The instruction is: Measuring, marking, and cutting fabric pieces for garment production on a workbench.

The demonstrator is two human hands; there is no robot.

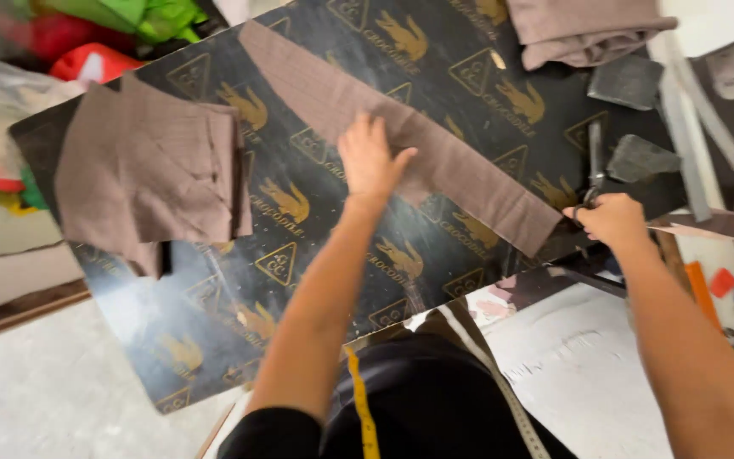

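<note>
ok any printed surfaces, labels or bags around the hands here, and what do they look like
Printed board: black work surface under the cloth, covered in repeated gold triangle and animal emblems.
Long brown cloth strip: across the board, left hand flat on it.
Scissors: at the strip's right end, in the right hand.
Bags: top left, red and green, blurred.
No screens seen.

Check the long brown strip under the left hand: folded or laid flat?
Laid flat. The long brown fabric strip lies spread diagonally across the black board, with the left hand pressing on it. Layer count: cannot tell.
</note>
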